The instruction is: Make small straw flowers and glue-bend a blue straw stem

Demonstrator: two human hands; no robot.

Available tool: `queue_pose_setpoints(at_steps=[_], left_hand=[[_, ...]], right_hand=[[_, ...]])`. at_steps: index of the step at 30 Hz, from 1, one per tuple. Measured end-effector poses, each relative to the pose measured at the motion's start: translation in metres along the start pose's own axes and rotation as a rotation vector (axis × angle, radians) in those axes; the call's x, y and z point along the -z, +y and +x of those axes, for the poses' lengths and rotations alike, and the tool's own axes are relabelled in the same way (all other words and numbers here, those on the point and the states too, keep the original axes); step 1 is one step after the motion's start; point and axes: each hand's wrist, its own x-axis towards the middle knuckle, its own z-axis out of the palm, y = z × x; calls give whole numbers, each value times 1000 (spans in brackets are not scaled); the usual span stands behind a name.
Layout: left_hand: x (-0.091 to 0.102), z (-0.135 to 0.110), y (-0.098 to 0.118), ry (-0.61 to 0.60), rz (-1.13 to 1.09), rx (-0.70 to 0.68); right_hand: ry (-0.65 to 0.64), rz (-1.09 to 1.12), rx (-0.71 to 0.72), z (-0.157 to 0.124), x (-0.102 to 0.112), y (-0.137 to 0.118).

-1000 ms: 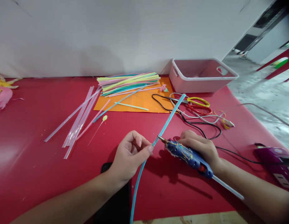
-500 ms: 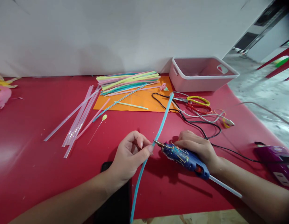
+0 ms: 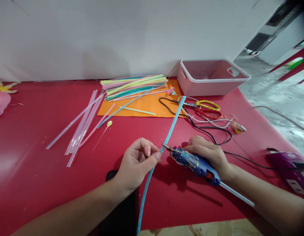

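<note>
My left hand [image 3: 139, 164] pinches a light blue pipe cleaner [image 3: 173, 126] between thumb and fingers near its middle. One end of the pipe cleaner points up and away, while the other hangs towards the table's front edge. Wrapped in my right hand [image 3: 209, 154] is a blue hot glue gun [image 3: 191, 162], smeared with dried glue and coloured bits. Its metal nozzle [image 3: 166, 147] meets the pipe cleaner just above my left fingertips. From the gun's back sticks a whitish glue stick [image 3: 237, 194]. Part of my right fingers is hidden behind the gun.
On the red table [image 3: 31, 137] lie pink translucent sticks [image 3: 80, 131] and a pile of coloured pipe cleaners [image 3: 134, 86] on orange paper [image 3: 139, 106]. Scissors [image 3: 207, 106], tangled cables [image 3: 211, 129], a pink basket [image 3: 208, 87], a purple power strip [image 3: 287, 167] and a black phone-like object [image 3: 120, 213] lie around.
The glue gun's nozzle has shifted slightly up along the pipe cleaner. The pipe cleaner's upper end has tipped a little to the right. My left hand stays nearly still.
</note>
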Motion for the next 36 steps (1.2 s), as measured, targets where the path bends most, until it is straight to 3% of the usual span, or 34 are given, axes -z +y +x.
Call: queue_pose_setpoints(at_steps=[12, 36], left_hand=[[5, 1, -7, 29, -91, 89], [0, 1, -3, 40, -144, 68]], right_hand=[[21, -15, -24, 2, 1, -2], [36, -18, -22, 5, 2, -5]])
